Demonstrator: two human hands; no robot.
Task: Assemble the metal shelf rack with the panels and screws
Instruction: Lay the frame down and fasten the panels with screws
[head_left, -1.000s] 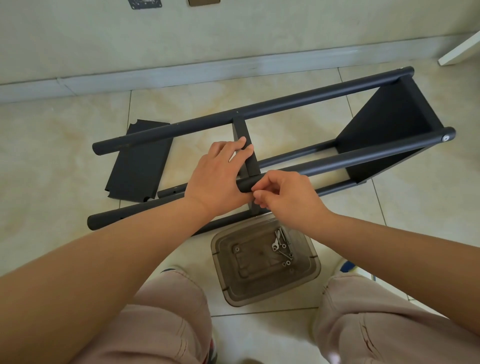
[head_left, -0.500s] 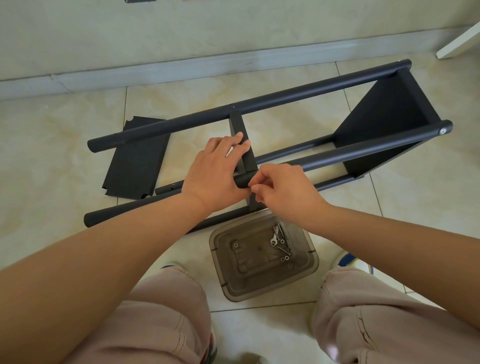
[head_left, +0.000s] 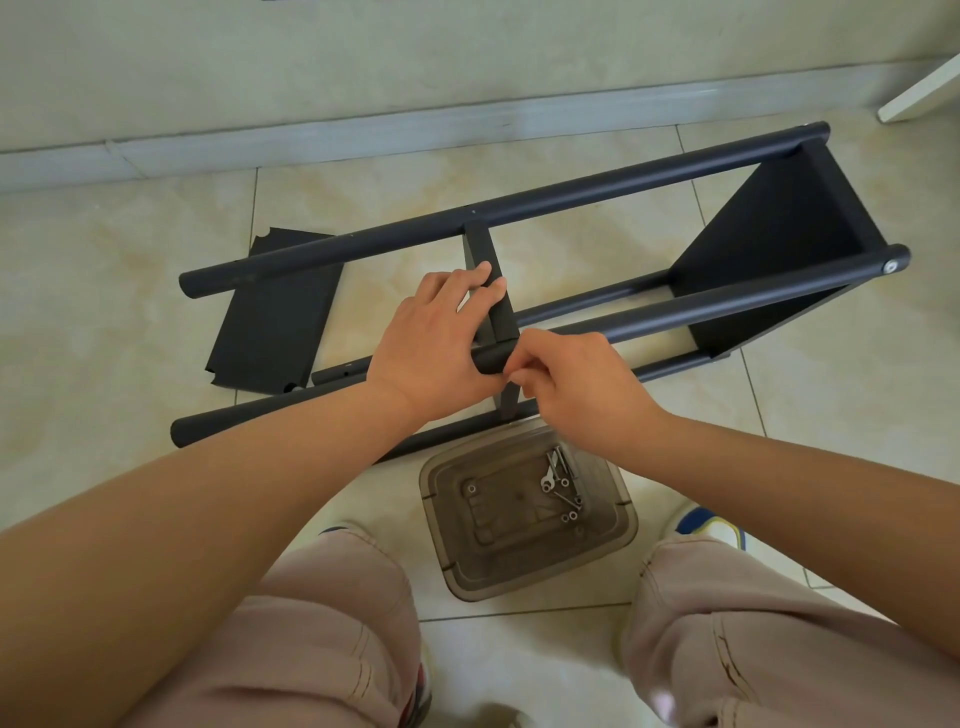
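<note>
The rack (head_left: 613, 260) lies on its side on the tile floor (head_left: 104, 291). The right hand (head_left: 582, 384) pinches something hidden at the near pole; the left hand (head_left: 441, 338) grips pole and middle panel (head_left: 491, 291), as before. The tray (head_left: 524, 509) holds screws (head_left: 563, 483) and a small wrench. A loose panel (head_left: 275, 322) lies left.

1. An indoor room of a home is suggested, though the exact room cannot be told.
2. A glossy beige tiled floor (head_left: 104, 291) with thin grout lines is seen.
3. A pale painted wall (head_left: 363, 52) is met by a grey skirting board (head_left: 467, 124).
4. A white furniture leg (head_left: 922, 93) is glimpsed at the corner.
</note>
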